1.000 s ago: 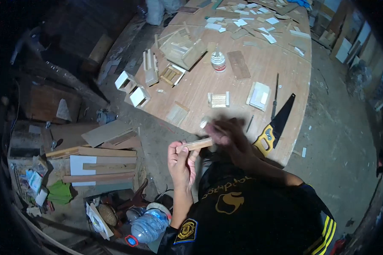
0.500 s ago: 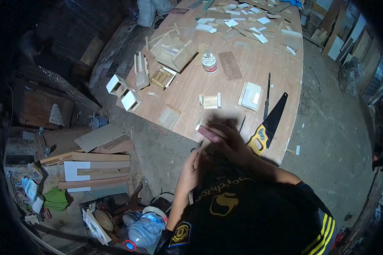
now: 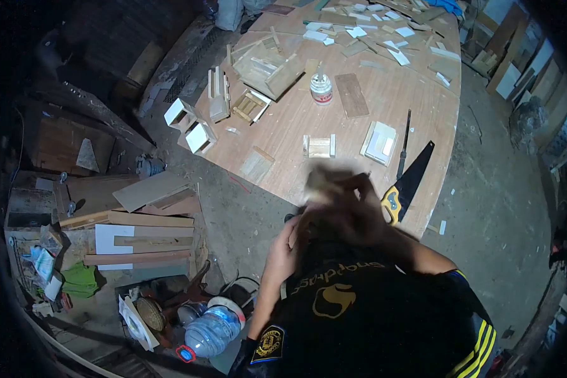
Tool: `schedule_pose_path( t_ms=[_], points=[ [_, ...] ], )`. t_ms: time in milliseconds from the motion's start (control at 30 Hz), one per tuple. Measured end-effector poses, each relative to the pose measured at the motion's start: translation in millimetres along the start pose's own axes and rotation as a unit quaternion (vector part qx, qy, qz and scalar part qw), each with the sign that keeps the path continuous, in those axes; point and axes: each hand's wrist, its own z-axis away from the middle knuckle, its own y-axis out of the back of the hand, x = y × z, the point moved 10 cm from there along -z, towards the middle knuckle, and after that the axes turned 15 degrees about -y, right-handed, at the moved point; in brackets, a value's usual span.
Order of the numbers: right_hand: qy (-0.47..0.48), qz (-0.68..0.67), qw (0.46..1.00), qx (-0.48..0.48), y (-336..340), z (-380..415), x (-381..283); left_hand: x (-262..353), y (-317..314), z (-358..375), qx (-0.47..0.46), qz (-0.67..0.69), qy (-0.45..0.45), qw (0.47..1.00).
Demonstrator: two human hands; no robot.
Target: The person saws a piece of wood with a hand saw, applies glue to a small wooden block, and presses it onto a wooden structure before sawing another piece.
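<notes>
My right hand (image 3: 353,211) is smeared by motion over the table's near edge. Its fingers are curled round a blurred block (image 3: 320,188), pale at the front, which showed reddish-brown and narrow half a second earlier. Lower and to the left, my left hand (image 3: 282,247) is closed in front of my chest; what it grips is in shadow and I cannot make it out. Just beyond my right hand lies a small wooden piece with raised ends (image 3: 319,146). A handsaw (image 3: 409,184) with a yellow-and-black handle rests to the right, beside a long thin dark tool (image 3: 404,145).
On the table (image 3: 290,179) stand an open jar (image 3: 321,89) with a stick in it, a wooden box (image 3: 268,72) and a white-ended assembly (image 3: 192,126). Scrap pieces (image 3: 359,31) cover the far end. A large water bottle (image 3: 211,331) lies on the floor at lower left.
My right hand has moved slightly right and is now blurred, with the block less distinct. My left hand stays nearly in place. The view has shifted a little.
</notes>
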Motion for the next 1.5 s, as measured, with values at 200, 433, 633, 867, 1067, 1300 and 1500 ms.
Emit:
schedule_pose_path(
  t_ms=[200, 433, 633, 867, 1067, 1300, 1500],
  points=[
    [0.224, 0.431, 0.873, 0.040, -12, 21, -47, 12, 10, -3, 0.112, 0.122, 0.042, 0.985],
    [0.215, 0.365, 0.904, 0.062, -18, 32, -66, 33, 35, -5, 0.187, -0.035, -0.094, 0.977],
    [0.215, 0.447, 0.868, 0.029, -52, 26, -57, 72, 31, -9, 0.167, -0.150, -0.180, 0.958],
    [0.170, 0.401, 0.899, 0.040, -42, 17, -35, 58, 24, -11, 0.122, -0.056, -0.178, 0.975],
    [0.097, 0.340, 0.935, 0.012, -49, 10, -24, 69, 24, 1, 0.220, -0.096, -0.225, 0.944],
    [0.111, 0.172, 0.979, 0.012, -54, 16, -18, 21, 50, -5, 0.306, 0.124, -0.088, 0.940],
    [0.317, 0.435, 0.834, -0.125, -105, 42, -43, 29, 10, -12, 0.117, 0.490, -0.088, 0.860]
  ],
)
